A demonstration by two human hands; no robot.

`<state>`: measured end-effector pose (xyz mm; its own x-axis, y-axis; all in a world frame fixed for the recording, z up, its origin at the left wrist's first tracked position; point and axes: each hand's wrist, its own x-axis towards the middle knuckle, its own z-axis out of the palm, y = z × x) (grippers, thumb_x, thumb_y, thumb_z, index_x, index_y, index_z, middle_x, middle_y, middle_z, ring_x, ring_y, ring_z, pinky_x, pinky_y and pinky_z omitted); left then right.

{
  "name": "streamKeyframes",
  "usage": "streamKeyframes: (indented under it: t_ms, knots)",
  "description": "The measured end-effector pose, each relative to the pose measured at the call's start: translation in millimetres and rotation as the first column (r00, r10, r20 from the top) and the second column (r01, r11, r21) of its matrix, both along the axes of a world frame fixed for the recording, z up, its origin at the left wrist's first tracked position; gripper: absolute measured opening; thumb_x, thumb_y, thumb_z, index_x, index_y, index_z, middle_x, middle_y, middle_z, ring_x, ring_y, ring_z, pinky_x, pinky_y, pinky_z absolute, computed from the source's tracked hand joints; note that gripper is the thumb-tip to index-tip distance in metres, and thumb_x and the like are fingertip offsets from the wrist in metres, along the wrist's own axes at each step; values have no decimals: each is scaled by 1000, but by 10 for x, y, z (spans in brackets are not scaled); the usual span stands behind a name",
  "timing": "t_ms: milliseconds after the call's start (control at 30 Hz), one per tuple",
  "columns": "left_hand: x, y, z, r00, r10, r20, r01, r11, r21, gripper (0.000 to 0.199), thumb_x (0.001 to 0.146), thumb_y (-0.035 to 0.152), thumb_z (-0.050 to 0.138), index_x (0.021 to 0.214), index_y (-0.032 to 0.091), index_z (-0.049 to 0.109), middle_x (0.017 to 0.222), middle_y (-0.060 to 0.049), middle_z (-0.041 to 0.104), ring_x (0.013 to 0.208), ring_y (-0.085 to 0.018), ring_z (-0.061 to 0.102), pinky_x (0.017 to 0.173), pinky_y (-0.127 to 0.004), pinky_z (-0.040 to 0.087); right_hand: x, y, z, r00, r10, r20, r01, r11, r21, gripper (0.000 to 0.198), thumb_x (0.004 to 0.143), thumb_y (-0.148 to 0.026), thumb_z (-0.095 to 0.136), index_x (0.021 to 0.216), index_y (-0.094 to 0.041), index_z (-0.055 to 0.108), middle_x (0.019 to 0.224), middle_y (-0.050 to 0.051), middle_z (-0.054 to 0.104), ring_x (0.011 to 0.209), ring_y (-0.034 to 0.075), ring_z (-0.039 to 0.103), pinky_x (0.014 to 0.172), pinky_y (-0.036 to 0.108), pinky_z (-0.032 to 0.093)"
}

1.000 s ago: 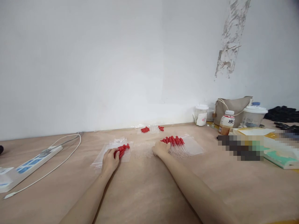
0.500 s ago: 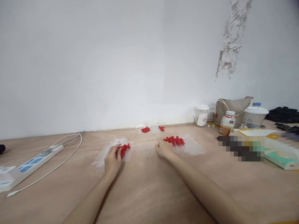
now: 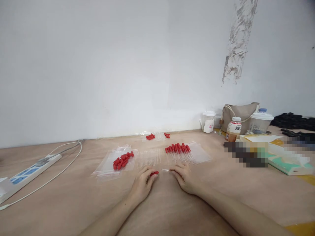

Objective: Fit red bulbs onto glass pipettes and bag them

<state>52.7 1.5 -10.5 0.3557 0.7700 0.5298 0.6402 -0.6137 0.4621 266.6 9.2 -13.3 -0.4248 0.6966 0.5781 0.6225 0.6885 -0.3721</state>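
Observation:
My left hand (image 3: 144, 181) is closed on a red rubber dropper bulb (image 3: 154, 173). Opposite it, my right hand (image 3: 184, 177) pinches a thin clear dropper tube (image 3: 165, 169), whose end points at the bulb with a small gap between them. Left of my hands, a pile of loose red bulbs (image 3: 122, 160) lies on clear plastic bags (image 3: 104, 165). In the middle is a row of bare clear tubes (image 3: 149, 157). Beyond my right hand, several droppers with red bulbs on their tubes (image 3: 179, 149) lie side by side, partly on another clear bag (image 3: 200, 153).
Toward the wall lie more red bulbs (image 3: 150, 136) on plastic. A power strip (image 3: 29, 175) with a white cable (image 3: 66, 168) is at left. At right stand a lidded cup (image 3: 208, 122), a drink bottle (image 3: 233, 129), a grey bag (image 3: 242, 114) and a green-and-white box (image 3: 285, 164).
My left hand has left the bulb pile with one bulb and moved right, nearer to me. My right hand has come back from the tube row with a tube. The view has shifted slightly.

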Motion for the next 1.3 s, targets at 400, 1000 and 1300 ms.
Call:
streamKeyframes:
  t_ms: [400, 1000, 1300]
  knots:
    - [8, -10, 16, 1000, -27, 3, 27, 998, -56, 23, 86, 32, 40, 88, 21, 60, 84, -3, 63, 80, -18, 56, 74, -29, 42, -84, 23, -68, 999, 26, 35, -25, 999, -27, 24, 86, -23, 38, 92, -23, 61, 83, 1, 63, 73, 12, 54, 76, 30, 29]
    - [-19, -88, 30, 976, -80, -202, 78, 997, -18, 26, 87, 29, 38, 74, 17, 58, 71, -2, 56, 68, -14, 53, 61, -22, 38, -150, 41, -97, 984, 20, 175, -42, 992, 121, 20, 82, -20, 42, 78, -24, 61, 71, -3, 62, 63, 10, 48, 69, 30, 21]
    - [-12, -67, 9, 961, -143, -236, 145, 989, -9, 20, 86, 25, 39, 81, 17, 56, 75, -2, 56, 71, -14, 51, 64, -23, 40, -233, -38, -92, 983, 22, 183, -33, 998, 55, 21, 82, -20, 41, 68, -20, 57, 64, -3, 60, 57, 9, 44, 67, 28, 21]
